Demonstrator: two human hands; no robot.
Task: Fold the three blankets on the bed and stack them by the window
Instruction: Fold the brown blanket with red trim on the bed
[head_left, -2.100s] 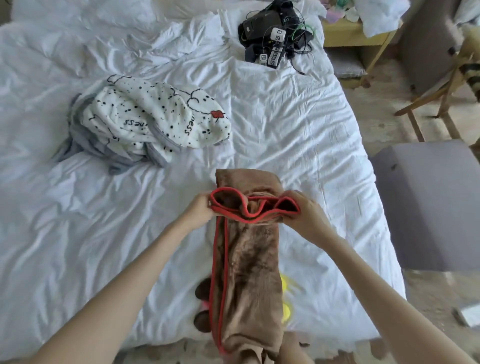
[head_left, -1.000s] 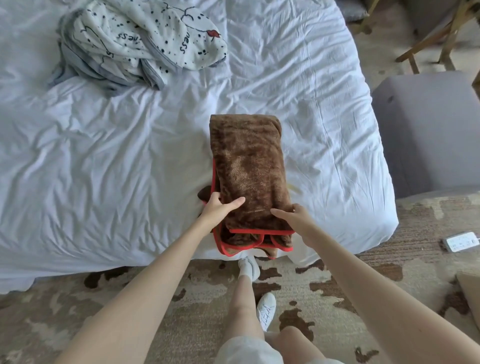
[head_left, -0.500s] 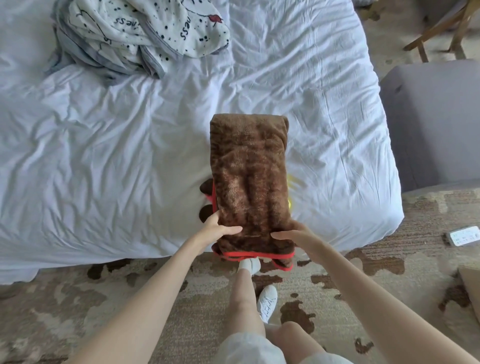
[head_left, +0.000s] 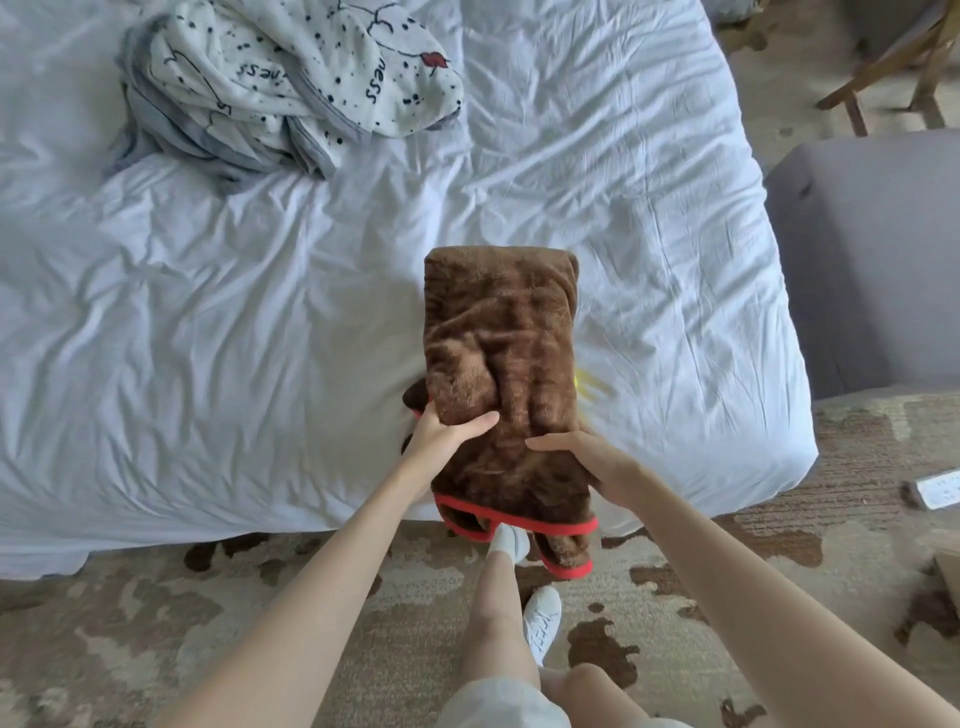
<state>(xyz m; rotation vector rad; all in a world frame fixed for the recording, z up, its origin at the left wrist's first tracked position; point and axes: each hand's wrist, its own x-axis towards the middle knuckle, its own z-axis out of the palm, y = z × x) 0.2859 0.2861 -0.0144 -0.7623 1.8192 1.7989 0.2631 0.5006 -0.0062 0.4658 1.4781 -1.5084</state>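
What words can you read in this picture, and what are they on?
"ness": on the spotted blanket, running sideways near the red mark.
"ness": on the same blanket again, upside down, further left.
Shoe: dark writing, too blurred to read.
Brown blanket: no words.

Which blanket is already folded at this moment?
The brown blanket with red trim, gripped by the left hand and right hand; the white spotted blanket lies crumpled farther up the bed.
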